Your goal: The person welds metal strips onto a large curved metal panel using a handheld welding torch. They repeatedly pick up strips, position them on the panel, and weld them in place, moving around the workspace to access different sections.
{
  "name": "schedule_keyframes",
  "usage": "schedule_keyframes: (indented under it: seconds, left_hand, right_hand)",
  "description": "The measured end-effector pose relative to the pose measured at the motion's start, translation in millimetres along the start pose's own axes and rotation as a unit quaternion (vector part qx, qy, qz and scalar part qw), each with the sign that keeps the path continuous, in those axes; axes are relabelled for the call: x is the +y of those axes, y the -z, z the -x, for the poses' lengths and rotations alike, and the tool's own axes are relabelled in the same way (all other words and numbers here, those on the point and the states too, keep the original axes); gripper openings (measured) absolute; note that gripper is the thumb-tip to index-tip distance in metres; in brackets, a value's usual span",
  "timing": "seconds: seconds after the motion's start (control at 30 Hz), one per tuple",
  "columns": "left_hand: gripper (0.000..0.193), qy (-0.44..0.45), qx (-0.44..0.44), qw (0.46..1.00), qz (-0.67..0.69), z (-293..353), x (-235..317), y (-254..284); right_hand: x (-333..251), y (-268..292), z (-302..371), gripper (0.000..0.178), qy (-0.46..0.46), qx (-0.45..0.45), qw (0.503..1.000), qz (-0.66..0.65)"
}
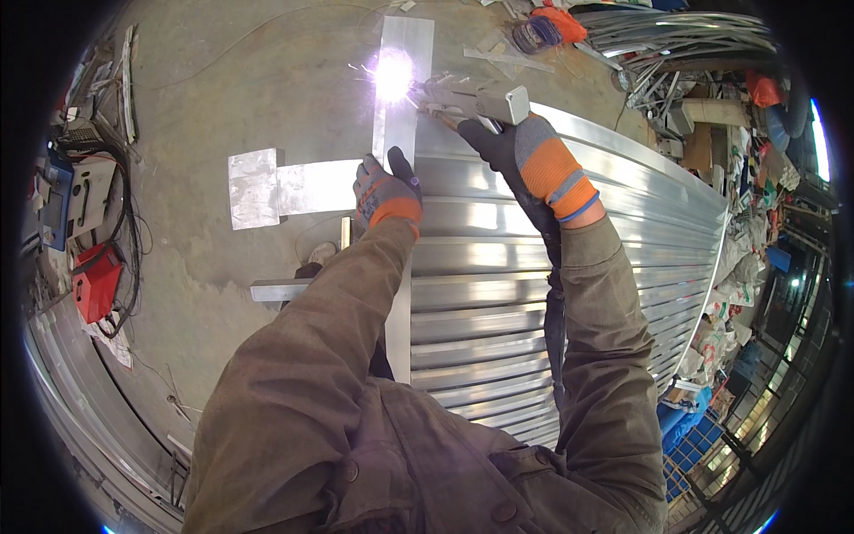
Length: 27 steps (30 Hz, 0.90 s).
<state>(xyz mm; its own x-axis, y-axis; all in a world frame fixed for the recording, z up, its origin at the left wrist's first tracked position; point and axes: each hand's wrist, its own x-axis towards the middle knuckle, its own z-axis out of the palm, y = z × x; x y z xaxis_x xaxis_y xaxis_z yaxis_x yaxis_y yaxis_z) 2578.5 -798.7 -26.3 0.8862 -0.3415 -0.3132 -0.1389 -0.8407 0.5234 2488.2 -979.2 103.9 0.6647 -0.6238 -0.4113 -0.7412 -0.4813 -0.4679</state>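
Olive-brown work jacket w/ buttons, long sleeves. Both hands, left (385,191) & right (525,151), in grey knit gloves w/ orange cuffs, dark palms; right cuff has blue edge.

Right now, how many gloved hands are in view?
2. The left hand presses on the upright metal strip; the right hand holds the welding tool beside the bright arc.

Both gloved hands reach forward: left hand (385,191) pressed flat, right hand (511,142) apparently closed.

Even daylight; blown-out welding glare (393,75) upper centre, sheen on metal; fisheye bending, dark rim.
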Motion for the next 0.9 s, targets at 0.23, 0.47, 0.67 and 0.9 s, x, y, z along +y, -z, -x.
schedule_keyframes:
  seconds: [0.23, 0.47, 0.67, 0.9]
  left_hand:
    - [0.067, 0.007, 0.001, 1.000, -0.002, -3, -2, -4]
    - [0.067, 0.017, -0.010, 1.000, 0.002, -2, 2, 0]
    - [0.067, 0.026, -0.027, 0.999, -0.008, -2, 5, 4]
    - [0.067, 0.023, -0.032, 0.999, -0.017, -2, 4, 4]
  right_hand:
    - [-5, 1, 6, 0.045, 0.040, 0.044, 0.998, -0.010]
    - [-7, 6, 10, 0.051, 0.033, 0.048, 0.998, -0.015]
    - [-6, 6, 11, 0.052, 0.020, 0.034, 0.999, 0.007]
    - [-9, 9, 13, 0.052, 0.041, 0.032, 0.998, -0.022]
